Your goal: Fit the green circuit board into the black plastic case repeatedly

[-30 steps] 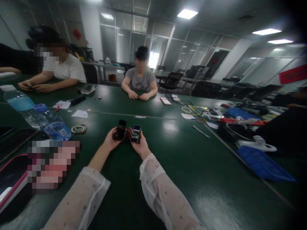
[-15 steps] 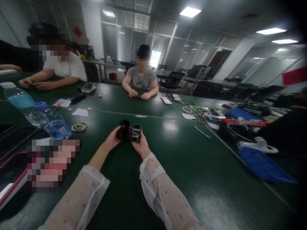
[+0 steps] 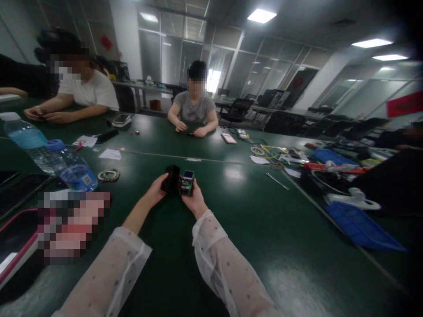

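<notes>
My left hand point(image 3: 157, 190) is wrapped round a black case point(image 3: 171, 179), held above the green table point(image 3: 231, 229). Close to its right, my right hand point(image 3: 195, 199) grips a small green circuit board point(image 3: 187, 182) with a little screen at its upper end. The board faces up toward me, and a narrow gap lies between it and the case near the top. The fingertips behind both objects are mostly hidden.
Two water bottles point(image 3: 74, 169) and a bracelet point(image 3: 109, 175) are at the left. A wrench point(image 3: 277, 181), tangled cables point(image 3: 272, 152) and a blue tray point(image 3: 363, 226) lie to the right. Across the table sit a person in grey point(image 3: 194, 108) and another in white point(image 3: 89, 90).
The black case in my left hand has tilted slightly. The board and my right hand have hardly moved. The view has shifted a little.
</notes>
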A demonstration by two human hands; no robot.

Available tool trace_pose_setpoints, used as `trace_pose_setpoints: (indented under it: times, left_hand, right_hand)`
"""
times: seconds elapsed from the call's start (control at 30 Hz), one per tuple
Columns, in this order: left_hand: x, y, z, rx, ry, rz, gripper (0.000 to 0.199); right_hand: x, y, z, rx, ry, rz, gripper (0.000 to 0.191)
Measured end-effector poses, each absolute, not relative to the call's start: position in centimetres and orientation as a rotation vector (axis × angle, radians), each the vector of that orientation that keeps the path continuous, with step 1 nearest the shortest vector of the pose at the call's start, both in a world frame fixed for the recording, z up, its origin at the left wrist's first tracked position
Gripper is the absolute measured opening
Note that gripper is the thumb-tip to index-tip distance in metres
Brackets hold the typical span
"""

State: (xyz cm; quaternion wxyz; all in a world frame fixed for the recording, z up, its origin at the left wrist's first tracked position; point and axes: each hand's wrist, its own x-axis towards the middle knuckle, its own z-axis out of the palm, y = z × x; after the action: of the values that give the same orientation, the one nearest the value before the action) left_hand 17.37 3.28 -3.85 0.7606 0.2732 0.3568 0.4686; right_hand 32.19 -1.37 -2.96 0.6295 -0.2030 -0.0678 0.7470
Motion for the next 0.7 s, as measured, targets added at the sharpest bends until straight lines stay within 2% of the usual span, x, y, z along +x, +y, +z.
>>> trace_pose_setpoints:
  times: [0.33,0.7]
  left_hand:
    - [17.6,2.6,-3.6,0.701,0.836,1.054,0.033]
    - [18.2,2.2,-3.0,0.822,0.939,1.098,0.055]
  right_hand:
    - [32.3,-1.2,-3.3,-0.524,-0.14,1.691,0.039]
    - [32.3,-1.2,-3.8,-0.57,-0.237,1.68,0.033]
